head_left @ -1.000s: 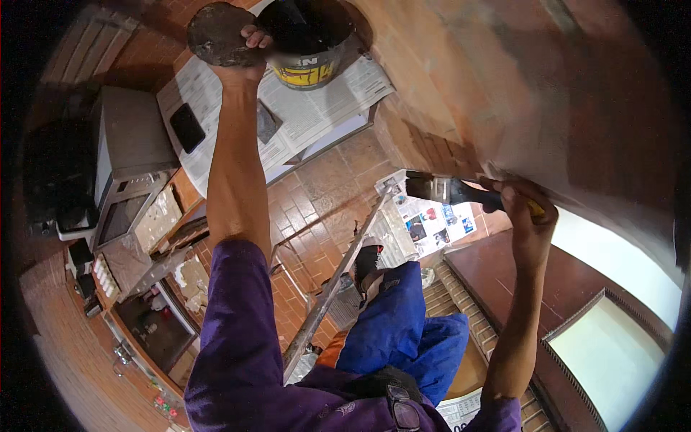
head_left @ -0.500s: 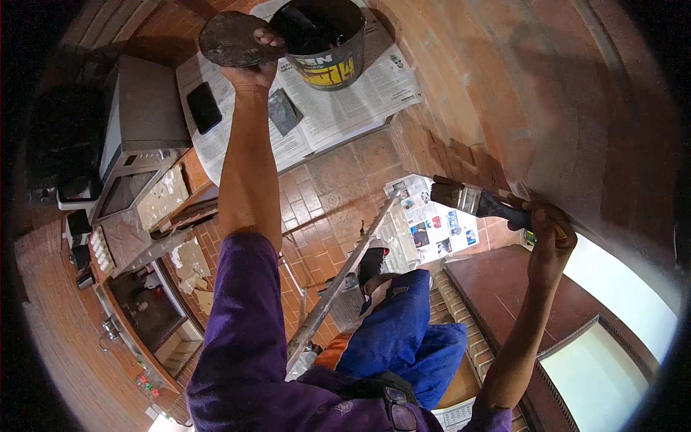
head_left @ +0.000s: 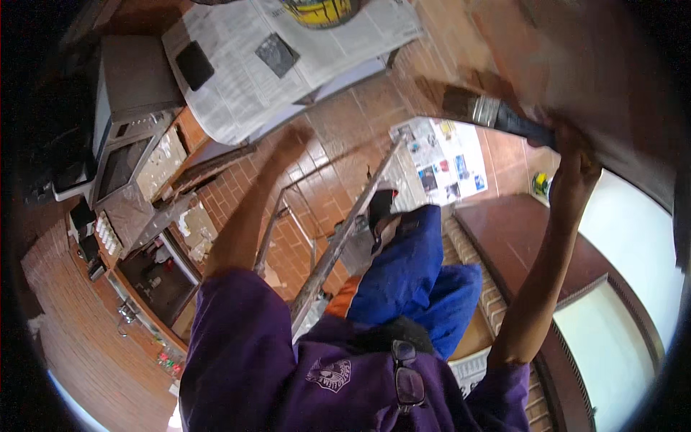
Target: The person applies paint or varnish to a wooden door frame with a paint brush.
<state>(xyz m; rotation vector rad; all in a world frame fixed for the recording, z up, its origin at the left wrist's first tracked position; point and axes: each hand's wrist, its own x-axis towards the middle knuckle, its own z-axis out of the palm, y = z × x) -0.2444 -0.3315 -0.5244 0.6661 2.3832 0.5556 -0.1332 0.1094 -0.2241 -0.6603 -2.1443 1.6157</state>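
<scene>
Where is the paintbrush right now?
In the head view, upper right: the paintbrush is in the right hand, bristles against the wall, above the ladder.

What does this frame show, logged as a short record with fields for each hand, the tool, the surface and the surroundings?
Right hand: raised, closed around the dark handle of a wide flat paintbrush.
Paintbrush: bristles lie against the reddish wall, blurred.
Left hand: lowered, blurred, holding nothing visible.
Stance: blue-trousered legs on a metal stepladder.
Paint bucket: yellow-labelled, standing on a spread newspaper sheet at the top edge.
Floor: reddish-brown tiles, more newspaper below the brush.
</scene>
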